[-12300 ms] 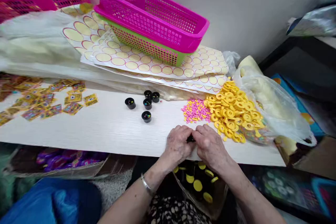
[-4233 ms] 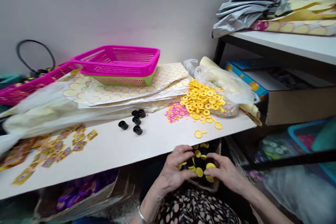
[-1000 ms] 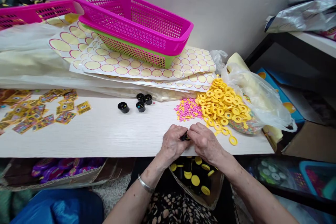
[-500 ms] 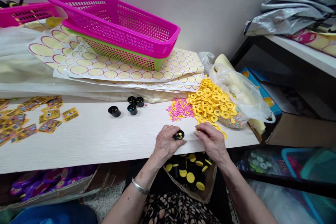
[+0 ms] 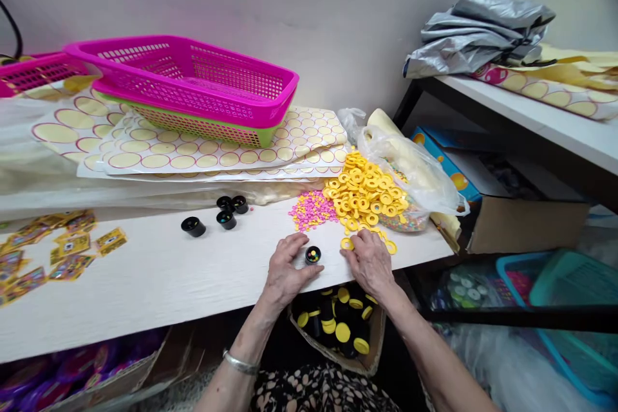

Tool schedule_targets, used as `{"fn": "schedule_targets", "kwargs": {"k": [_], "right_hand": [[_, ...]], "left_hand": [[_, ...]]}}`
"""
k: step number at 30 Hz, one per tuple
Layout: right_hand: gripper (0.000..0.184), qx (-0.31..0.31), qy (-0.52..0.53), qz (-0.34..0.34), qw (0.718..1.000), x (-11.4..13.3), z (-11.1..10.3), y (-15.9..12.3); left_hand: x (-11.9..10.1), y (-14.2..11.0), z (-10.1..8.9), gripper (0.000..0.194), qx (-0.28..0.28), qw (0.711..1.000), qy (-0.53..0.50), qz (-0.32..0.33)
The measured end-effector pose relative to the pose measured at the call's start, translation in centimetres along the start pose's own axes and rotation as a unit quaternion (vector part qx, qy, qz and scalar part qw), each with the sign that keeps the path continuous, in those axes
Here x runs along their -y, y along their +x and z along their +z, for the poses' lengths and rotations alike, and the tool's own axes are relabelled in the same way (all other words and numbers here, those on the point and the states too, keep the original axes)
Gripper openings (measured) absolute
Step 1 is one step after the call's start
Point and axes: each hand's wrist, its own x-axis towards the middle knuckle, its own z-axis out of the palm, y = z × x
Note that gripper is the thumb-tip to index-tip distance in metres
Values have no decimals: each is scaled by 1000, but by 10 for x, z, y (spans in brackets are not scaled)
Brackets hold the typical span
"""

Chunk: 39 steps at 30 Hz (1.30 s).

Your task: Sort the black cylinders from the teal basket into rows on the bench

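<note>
A small black cup [image 5: 313, 255] with coloured beads inside stands upright at the table's front edge. My left hand [image 5: 284, 270] curves around its left side, thumb and fingers apart, with a gap between them and the cup. To the right, my right hand [image 5: 373, 264] has its fingertips at a yellow ring-shaped cap [image 5: 346, 243], thumb and forefinger pinching near its edge. Behind that hand lies a heap of yellow caps [image 5: 367, 187], beside a pile of pink and yellow beads [image 5: 311, 209]. Several more black cups [image 5: 226, 219] stand further left.
A carton [image 5: 338, 331] of yellow-capped black cups sits below the table edge. Picture cards [image 5: 72, 244] lie far left. Stacked baskets [image 5: 193, 87] rest on sticker sheets [image 5: 178, 158] at the back. A plastic bag [image 5: 415, 167] and a shelf [image 5: 545, 100] stand right.
My left hand has loosened from the black cup, which now stands upright on the table. My right hand has lowered to the caps. The camera view has shifted right and upward.
</note>
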Motion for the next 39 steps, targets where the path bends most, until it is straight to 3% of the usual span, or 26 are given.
{"fn": "schedule_targets", "kwargs": {"k": [4,7,9,11,14,15,16,17,19,21,22,24,26,29,35,39], "right_hand": [[20,-20,56,-23,998,2,-12,-9],[19,3,252,-15,968,8,-30,-26],[17,85,415,2,906,16,-42,-39],[17,184,563,34,805,25,-47,-50],[23,266,704,97,651,38,-40,-63],[28,279,724,119,619,42,-36,-66],[34,284,729,141,607,46,-32,-68],[37,277,719,157,618,49,-29,-69],[31,222,659,143,704,54,-26,-68],[25,135,568,54,810,57,-26,-64],[28,99,524,-1,846,59,-28,-62],[28,60,456,-86,884,62,-30,-55],[24,37,413,-125,901,64,-31,-47],[18,30,388,-135,911,66,-29,-33],[14,63,356,-93,928,60,-16,3],[9,111,328,-91,934,59,-11,12]], "left_hand": [[-21,-13,-4,34,-114,987,48,108],[-45,-38,-4,47,-117,971,74,195],[-58,-55,-1,53,-104,970,69,211],[-66,-68,1,53,-89,980,27,177],[-72,-73,0,33,14,990,-132,48],[-74,-72,-1,23,48,982,-184,-2],[-75,-70,-3,18,68,971,-224,-50],[-77,-67,-5,17,69,960,-252,-98],[-79,-60,-8,17,38,935,-292,-197],[-82,-54,-10,17,19,892,-348,-287],[-83,-51,-10,18,16,867,-383,-319],[-85,-46,-11,20,15,827,-439,-351],[-86,-42,-12,21,9,816,-457,-353],[-82,-36,-16,23,-8,829,-444,-341],[-52,-19,-22,21,-151,862,-347,-338],[-37,-7,-17,21,-108,894,-291,-323]]}}
